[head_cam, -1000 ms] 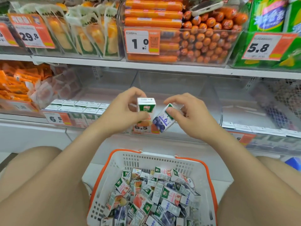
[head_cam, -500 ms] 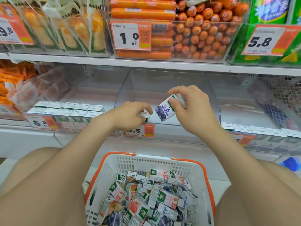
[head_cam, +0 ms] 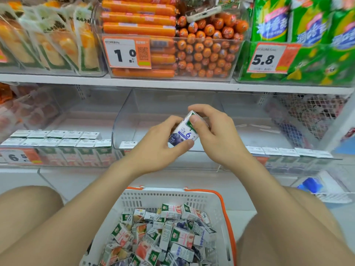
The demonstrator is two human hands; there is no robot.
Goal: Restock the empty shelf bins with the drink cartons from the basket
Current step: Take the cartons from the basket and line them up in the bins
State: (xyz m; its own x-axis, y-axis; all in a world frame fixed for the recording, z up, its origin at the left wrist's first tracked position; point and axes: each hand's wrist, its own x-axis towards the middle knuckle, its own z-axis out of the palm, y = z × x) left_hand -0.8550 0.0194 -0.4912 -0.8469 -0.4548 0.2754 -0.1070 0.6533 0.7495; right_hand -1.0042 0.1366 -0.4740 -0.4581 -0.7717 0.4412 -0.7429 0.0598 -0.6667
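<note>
Both hands share one blueberry carton point(head_cam: 182, 131) at the middle bin point(head_cam: 153, 108).
The left hand point(head_cam: 156, 145) curls its fingers under it, the right hand point(head_cam: 218, 135) pinches its top with its fingers, and the basket point(head_cam: 163, 196) sits below.

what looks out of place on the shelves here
What looks like a phone lies tilted on top of the sausages in the clear bin on the upper shelf. It is odd because everything else there is packaged food.
</note>
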